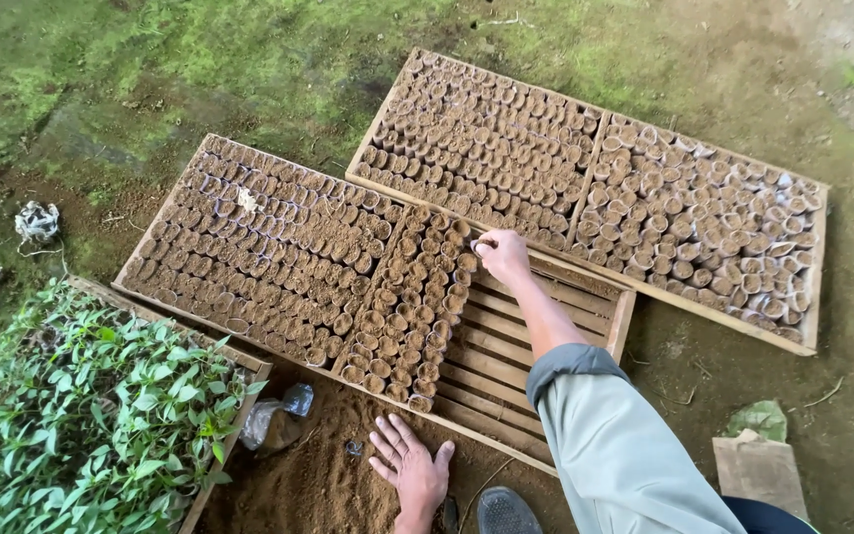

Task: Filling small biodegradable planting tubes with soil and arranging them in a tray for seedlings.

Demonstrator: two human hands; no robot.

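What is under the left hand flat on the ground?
The left hand rests palm down on loose brown soil. Whatever lies directly beneath the palm is covered.

Soft, even daylight, faint shadows, sharp focus, slight wide-angle bending toward the edges

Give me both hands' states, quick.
Left hand: open, flat on the soil.
Right hand: closed at the pots in the tray; what it holds cannot be told.
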